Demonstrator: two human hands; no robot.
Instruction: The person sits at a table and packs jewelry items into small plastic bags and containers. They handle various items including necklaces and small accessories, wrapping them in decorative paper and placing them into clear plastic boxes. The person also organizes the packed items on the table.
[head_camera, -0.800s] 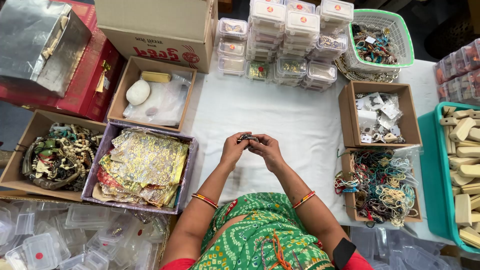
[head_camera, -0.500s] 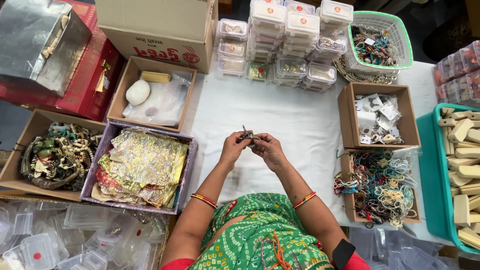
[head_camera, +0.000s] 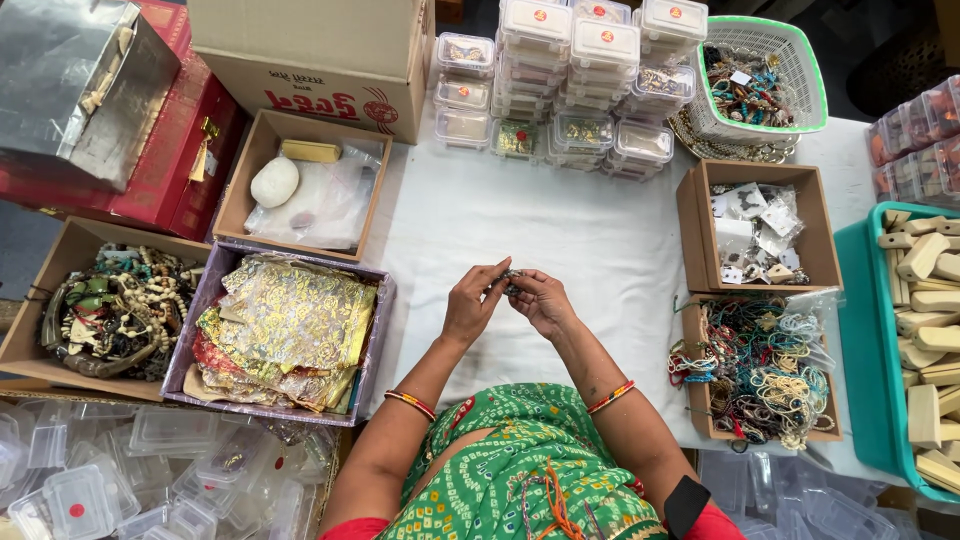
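My left hand (head_camera: 472, 302) and my right hand (head_camera: 540, 300) meet above the white tablecloth (head_camera: 560, 230), fingertips pinched together on a small dark metal jewellery piece (head_camera: 512, 281). Most of the piece is hidden by my fingers. Both wrists carry red and gold bangles. To the right lies a box of tangled bead necklaces (head_camera: 762, 365). To the left stands a purple box of shiny gold and coloured pouches (head_camera: 285, 335).
Stacked clear plastic cases (head_camera: 590, 70) and a green basket of jewellery (head_camera: 760, 80) stand at the back. Cardboard boxes hold small packets (head_camera: 757, 225), plastic bags (head_camera: 305, 190) and bangles (head_camera: 105, 305). A teal tray of wooden blocks (head_camera: 925, 330) is far right. Empty clear cases (head_camera: 120, 470) lie lower left.
Both hands stay joined over the cloth; the fingers have shifted slightly on the small piece, and the hands sit a little lower than before.
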